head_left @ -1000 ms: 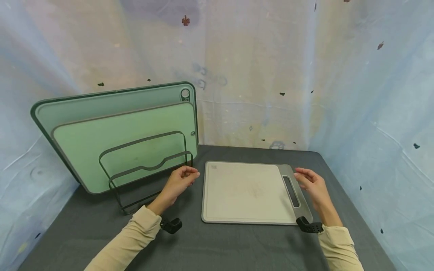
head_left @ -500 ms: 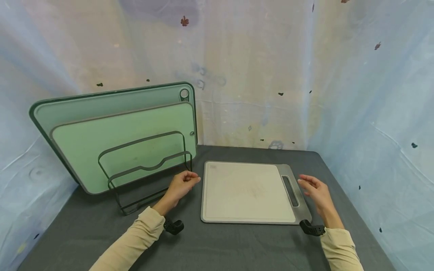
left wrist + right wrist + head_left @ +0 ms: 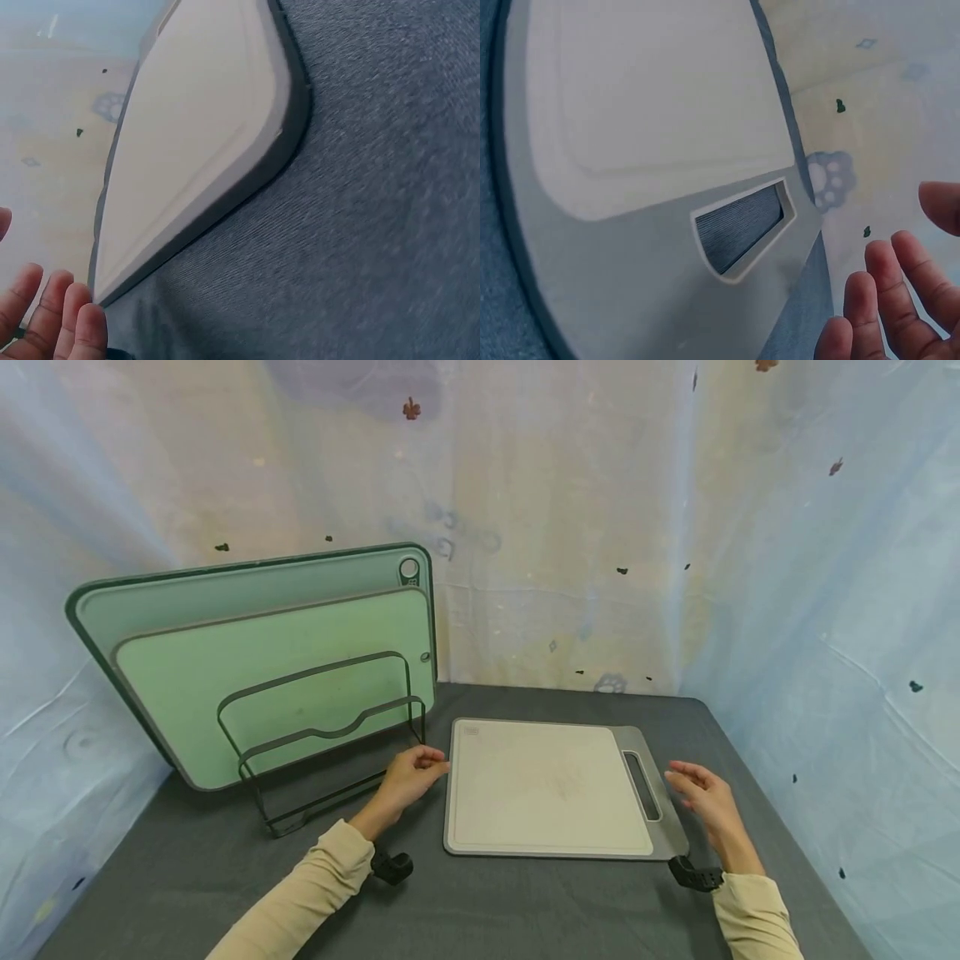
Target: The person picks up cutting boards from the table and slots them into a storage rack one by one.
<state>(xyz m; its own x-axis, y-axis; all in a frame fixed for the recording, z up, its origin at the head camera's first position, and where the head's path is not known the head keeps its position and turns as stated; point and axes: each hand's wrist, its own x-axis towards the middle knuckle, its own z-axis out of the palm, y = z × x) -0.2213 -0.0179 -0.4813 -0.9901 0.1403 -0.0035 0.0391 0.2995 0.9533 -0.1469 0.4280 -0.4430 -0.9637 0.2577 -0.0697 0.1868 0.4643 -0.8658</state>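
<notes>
A beige cutting board with a grey slotted handle end lies flat on the dark cloth-covered table. By its left edge is my left hand, fingers loosely bent and holding nothing; whether the fingertips touch the edge I cannot tell. Just off the handle end hovers my right hand, thumb and fingers apart, nothing between them. In the right wrist view the handle slot shows dark cloth through it. The left wrist view shows a rounded corner of the board and my spread fingertips.
A black wire rack stands at the left, close to my left hand. In it lean a light green board and, behind that, a larger teal board. Patterned curtains enclose the table's back and sides.
My left hand has moved right and toward me, nearer the beige board's left edge. My right hand has drifted right and toward me, away from the handle. The boards and rack stay put.
</notes>
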